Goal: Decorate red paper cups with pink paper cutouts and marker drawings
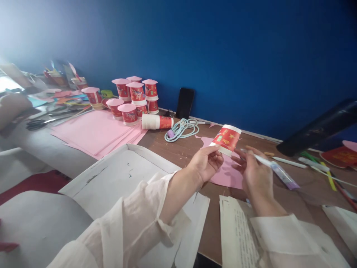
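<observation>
My left hand (208, 162) is closed on a red paper cup (226, 138) with gold print, pinching its lower white edge between thumb and fingers. The cup is tilted over a cut piece of pink paper (230, 173). My right hand (255, 171) is closed round a slim white pen (262, 160), with its fingers close to the cup's lower right edge. A clear and purple tube (286, 176) lies in line with the pen's far end; whether the two are joined I cannot tell.
Upturned red cups topped with pink paper discs (136, 85) stand at the back left. Near them are nested cups (156, 122), pink sheets (92, 130), a pale cord (182, 130) and a phone (185, 102). A black cylinder (318, 126) leans at right. Another person's hand (13, 108) is far left.
</observation>
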{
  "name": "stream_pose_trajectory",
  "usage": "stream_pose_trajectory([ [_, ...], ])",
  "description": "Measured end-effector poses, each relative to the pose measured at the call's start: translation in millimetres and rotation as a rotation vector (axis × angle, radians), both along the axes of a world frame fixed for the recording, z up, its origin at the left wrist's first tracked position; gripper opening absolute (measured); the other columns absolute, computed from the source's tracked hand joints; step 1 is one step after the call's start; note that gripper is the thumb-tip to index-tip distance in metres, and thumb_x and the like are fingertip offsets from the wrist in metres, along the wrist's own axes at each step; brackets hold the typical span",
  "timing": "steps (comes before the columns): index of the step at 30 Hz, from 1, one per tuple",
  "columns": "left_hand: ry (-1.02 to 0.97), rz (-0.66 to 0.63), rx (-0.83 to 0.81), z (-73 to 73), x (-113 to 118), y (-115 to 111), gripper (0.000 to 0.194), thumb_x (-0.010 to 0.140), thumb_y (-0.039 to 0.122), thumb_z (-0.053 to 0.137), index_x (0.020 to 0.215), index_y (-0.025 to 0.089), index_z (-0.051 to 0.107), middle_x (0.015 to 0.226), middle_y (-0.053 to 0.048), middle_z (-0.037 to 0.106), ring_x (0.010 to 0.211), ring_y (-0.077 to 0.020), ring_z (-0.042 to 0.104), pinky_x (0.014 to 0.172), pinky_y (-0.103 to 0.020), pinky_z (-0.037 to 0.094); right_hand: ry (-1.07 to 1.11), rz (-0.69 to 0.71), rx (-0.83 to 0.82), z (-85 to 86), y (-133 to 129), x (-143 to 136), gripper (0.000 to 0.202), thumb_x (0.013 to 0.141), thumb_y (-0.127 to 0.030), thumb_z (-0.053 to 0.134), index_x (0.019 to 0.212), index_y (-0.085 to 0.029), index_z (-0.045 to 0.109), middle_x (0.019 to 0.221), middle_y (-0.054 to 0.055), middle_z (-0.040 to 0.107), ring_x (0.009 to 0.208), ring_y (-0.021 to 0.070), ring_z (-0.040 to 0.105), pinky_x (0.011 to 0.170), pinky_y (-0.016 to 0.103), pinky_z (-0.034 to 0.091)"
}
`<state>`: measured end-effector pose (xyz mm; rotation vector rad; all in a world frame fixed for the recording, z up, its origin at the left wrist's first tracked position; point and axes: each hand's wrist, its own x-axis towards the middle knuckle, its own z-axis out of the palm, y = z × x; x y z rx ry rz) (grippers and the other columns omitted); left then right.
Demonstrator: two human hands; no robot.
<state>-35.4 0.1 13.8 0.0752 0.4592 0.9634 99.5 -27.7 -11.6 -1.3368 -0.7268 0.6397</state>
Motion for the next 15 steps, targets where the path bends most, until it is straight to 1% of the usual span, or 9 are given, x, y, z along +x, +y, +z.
stream_pose_trajectory([
  [3, -0.009, -0.023, 0.041, -2.0, -1.4, -0.8, 0.015, 0.081, 0.004, 0.060, 0.067, 0.009, 0.058, 0.056, 0.001, 0.050, 0.049, -0.0034, 0.047, 0.048, -0.011, 0.043, 0.259, 0.098, -0.089, 0.1, 3.8, -3.5, 0.026, 0.081, -0.036, 0.068, 0.100, -0.019, 0.062, 0.074, 0.000, 0.067, 0.057, 0.0150, 0.068, 0.041, 0.021, 0.052],
  [6, 0.013, -0.046, 0.058, -2.6, -1.3, -0.8, 0.014, 0.083, 0.006, 0.059, 0.069, 0.008, 0.059, 0.058, 0.000, 0.051, 0.049, -0.0038, 0.047, 0.048, -0.012, 0.043, 0.401, 0.175, -0.070, 2.7, 3.7, -9.0, 0.025, 0.071, -0.027, 0.075, 0.091, -0.018, 0.064, 0.071, -0.001, 0.066, 0.059, 0.0142, 0.068, 0.042, 0.019, 0.053],
  [8, 0.019, -0.049, 0.057, -2.6, -0.3, -1.5, 0.014, 0.083, 0.007, 0.059, 0.069, 0.008, 0.060, 0.058, -0.001, 0.052, 0.050, -0.0041, 0.048, 0.048, -0.012, 0.044, 0.426, 0.164, -0.043, 3.6, 3.6, -9.9, 0.028, 0.064, -0.017, 0.077, 0.090, -0.017, 0.065, 0.075, 0.001, 0.070, 0.061, 0.0137, 0.068, 0.046, 0.019, 0.055],
  [10, 0.026, -0.051, 0.055, -3.0, 1.3, -3.4, 0.013, 0.084, 0.007, 0.059, 0.071, 0.007, 0.061, 0.058, -0.002, 0.053, 0.051, -0.0045, 0.050, 0.050, -0.012, 0.045, 0.424, 0.136, -0.013, 3.3, 4.1, -8.5, 0.031, 0.060, -0.011, 0.076, 0.089, -0.017, 0.066, 0.076, 0.002, 0.072, 0.062, 0.0132, 0.068, 0.052, 0.021, 0.058],
  [12, 0.036, -0.059, 0.058, -3.6, 3.0, -6.4, 0.011, 0.084, 0.006, 0.060, 0.073, 0.007, 0.063, 0.061, -0.003, 0.056, 0.053, -0.0051, 0.053, 0.052, -0.012, 0.048, 0.417, 0.120, 0.017, 2.2, 5.0, -6.2, 0.033, 0.058, -0.010, 0.076, 0.088, -0.017, 0.065, 0.075, 0.001, 0.071, 0.063, 0.0131, 0.068, 0.057, 0.022, 0.059],
  [15, 0.049, -0.064, 0.079, -4.3, 5.1, -10.7, 0.006, 0.082, 0.006, 0.063, 0.076, 0.006, 0.065, 0.065, -0.005, 0.059, 0.059, -0.0069, 0.058, 0.058, -0.014, 0.052, 0.376, 0.125, 0.050, -0.7, 5.8, -4.1, 0.036, 0.059, -0.012, 0.077, 0.091, -0.017, 0.064, 0.075, 0.002, 0.071, 0.065, 0.0139, 0.068, 0.062, 0.024, 0.060],
])
